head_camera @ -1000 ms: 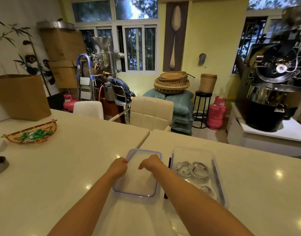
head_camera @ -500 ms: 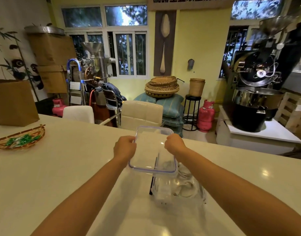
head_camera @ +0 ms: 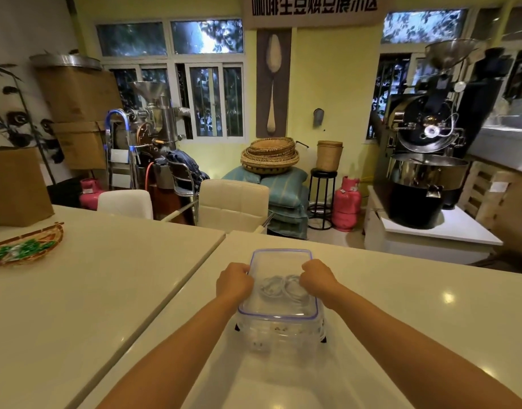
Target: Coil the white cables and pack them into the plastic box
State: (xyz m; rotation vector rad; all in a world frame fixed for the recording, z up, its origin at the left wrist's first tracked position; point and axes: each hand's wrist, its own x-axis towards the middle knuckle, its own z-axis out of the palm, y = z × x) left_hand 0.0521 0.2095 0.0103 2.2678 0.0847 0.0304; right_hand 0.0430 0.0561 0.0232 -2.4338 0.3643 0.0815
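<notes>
While both my hands grip the lid, this is how things lie:

Lid [head_camera: 280, 262]: clear with a blue-violet rim; it sits on top of the plastic box, level as far as I can tell; whether it is fully seated I cannot tell.
Left hand [head_camera: 234, 281]: curled closed on the lid's left edge, knuckles up; fingertips hidden.
Right hand [head_camera: 317, 278]: curled closed on the lid's right edge, opposite my left; fingertips hidden too.
Plastic box [head_camera: 279, 335]: clear; it stands on the white table [head_camera: 401, 305], near me and centred between my forearms.
White cables [head_camera: 279, 286]: coiled in loops inside the box, seen through the lid between my hands; how many I cannot tell.
Table seam [head_camera: 171, 290]: runs from far to near, left of the box.
Woven tray [head_camera: 26, 246]: far left on the neighbouring table, holding green-wrapped pieces; well apart from the box.
Pale chairs [head_camera: 233, 205]: at the far side of the tables.
</notes>
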